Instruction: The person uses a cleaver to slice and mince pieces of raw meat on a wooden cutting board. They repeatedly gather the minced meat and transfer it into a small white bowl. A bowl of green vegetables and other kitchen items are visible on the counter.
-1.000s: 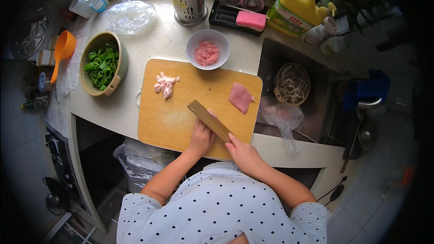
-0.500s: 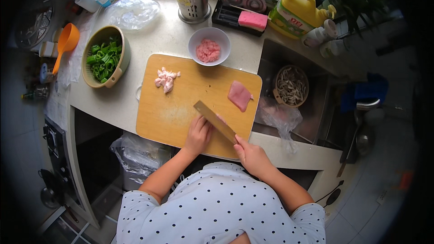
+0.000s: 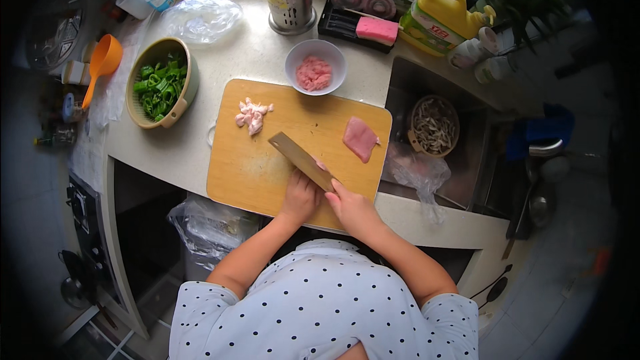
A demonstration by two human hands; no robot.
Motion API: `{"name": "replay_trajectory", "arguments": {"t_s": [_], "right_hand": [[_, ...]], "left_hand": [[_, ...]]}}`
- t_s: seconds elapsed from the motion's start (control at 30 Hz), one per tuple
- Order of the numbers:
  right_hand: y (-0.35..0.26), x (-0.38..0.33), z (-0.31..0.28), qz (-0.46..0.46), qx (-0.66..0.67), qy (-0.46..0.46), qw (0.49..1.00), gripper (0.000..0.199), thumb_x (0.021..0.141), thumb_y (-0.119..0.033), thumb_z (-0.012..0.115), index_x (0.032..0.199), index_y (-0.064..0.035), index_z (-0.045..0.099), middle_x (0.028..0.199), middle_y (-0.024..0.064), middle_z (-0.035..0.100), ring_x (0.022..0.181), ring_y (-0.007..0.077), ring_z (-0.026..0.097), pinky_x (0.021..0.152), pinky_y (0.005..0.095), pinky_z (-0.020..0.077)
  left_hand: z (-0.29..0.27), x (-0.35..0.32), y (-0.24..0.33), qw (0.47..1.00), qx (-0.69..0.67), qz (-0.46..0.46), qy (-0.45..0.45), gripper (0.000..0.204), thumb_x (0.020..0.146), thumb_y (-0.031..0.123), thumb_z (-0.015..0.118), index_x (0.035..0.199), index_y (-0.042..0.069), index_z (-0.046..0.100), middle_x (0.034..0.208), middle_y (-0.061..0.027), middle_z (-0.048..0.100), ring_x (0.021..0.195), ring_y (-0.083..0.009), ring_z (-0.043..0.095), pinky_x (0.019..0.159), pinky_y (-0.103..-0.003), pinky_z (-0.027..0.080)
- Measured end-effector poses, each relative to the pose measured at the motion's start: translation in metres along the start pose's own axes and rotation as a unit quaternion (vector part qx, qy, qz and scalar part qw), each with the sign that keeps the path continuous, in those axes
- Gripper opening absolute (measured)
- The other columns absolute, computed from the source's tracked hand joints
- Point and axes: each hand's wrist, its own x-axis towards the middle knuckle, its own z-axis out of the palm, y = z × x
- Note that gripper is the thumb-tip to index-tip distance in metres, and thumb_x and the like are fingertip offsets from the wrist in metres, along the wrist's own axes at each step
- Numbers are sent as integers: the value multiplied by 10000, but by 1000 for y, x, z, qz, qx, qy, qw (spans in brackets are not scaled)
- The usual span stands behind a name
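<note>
My right hand [image 3: 353, 212] is closed around the handle of a cleaver [image 3: 300, 160], whose blade slants over the near middle of a wooden cutting board [image 3: 267, 177]. Beside the blade, my left hand [image 3: 301, 198] rests on the board with its fingers curled. The cleaver partly covers those fingertips and a small piece of pink meat [image 3: 321, 165] by them. A flat slice of pink meat [image 3: 361, 139] lies at the board's right. Pale, whitish-pink chunks [image 3: 253, 117] are heaped at its upper left. At the board's far edge stands a white bowl [image 3: 291, 57] of chopped pink meat [image 3: 313, 74].
A basket [image 3: 191, 90] of cut green peppers stands left, near an orange ladle [image 3: 103, 60]. Behind are a chopstick holder [image 3: 291, 10], a pink sponge [image 3: 377, 29] and a yellow jug [image 3: 440, 10]. The right-hand sink [image 3: 407, 77] contains a bowl [image 3: 415, 141] of greyish strips.
The cleaver and my right hand have moved left and away from me across the board. My left hand stays in nearly the same place on the board. The whole view has shifted slightly.
</note>
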Motion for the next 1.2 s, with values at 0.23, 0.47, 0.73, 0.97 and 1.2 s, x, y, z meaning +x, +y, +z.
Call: {"name": "replay_trajectory", "arguments": {"t_s": [0.23, 0.47, 0.73, 0.97, 1.2], "right_hand": [[2, -18, -2, 18, -18, -9, 1000, 371, 956, -326, 520, 1167, -21, 539, 755, 225, 652, 690, 424, 644, 610, 492, 521], [28, -15, -12, 9, 52, 72, 996, 340, 969, -316, 496, 1077, -15, 612, 796, 237, 655, 730, 435, 641, 659, 491, 520], [6, -54, -32, 32, -45, -50, 997, 391, 968, -342, 495, 1190, -22, 533, 744, 210, 658, 668, 416, 644, 612, 501, 519], [-6, 3, 5, -7, -49, -11, 999, 398, 968, -346, 494, 1178, -11, 541, 714, 212, 651, 639, 410, 643, 603, 496, 524], [31, -18, -20, 20, 56, 10, 998, 389, 976, -331, 483, 1186, -11, 551, 775, 251, 640, 719, 439, 635, 643, 498, 517]], "left_hand": [[7, -7, -6, 1000, 9, 4, 21, 395, 774, 43, 621, 1157, -44, 573, 1191, -196, 560, 1162, -391, 506, 986, -466, 416], [-6, -4, -1, 999, -20, 0, 30, 264, 781, -9, 626, 1043, -44, 625, 1152, -168, 584, 1144, -353, 541, 952, -432, 456], [-8, -8, 1, 1000, -3, -6, 20, 359, 758, -21, 636, 1116, -34, 608, 1173, -204, 578, 1103, -403, 545, 944, -463, 459], [-1, -5, 1, 999, 17, 15, 30, 408, 749, 28, 652, 1148, -33, 593, 1190, -204, 571, 1139, -416, 525, 965, -476, 441], [-7, -10, 3, 999, -2, -2, 48, 276, 748, -20, 638, 1022, -46, 626, 1129, -178, 591, 1134, -365, 546, 957, -441, 459]]}}
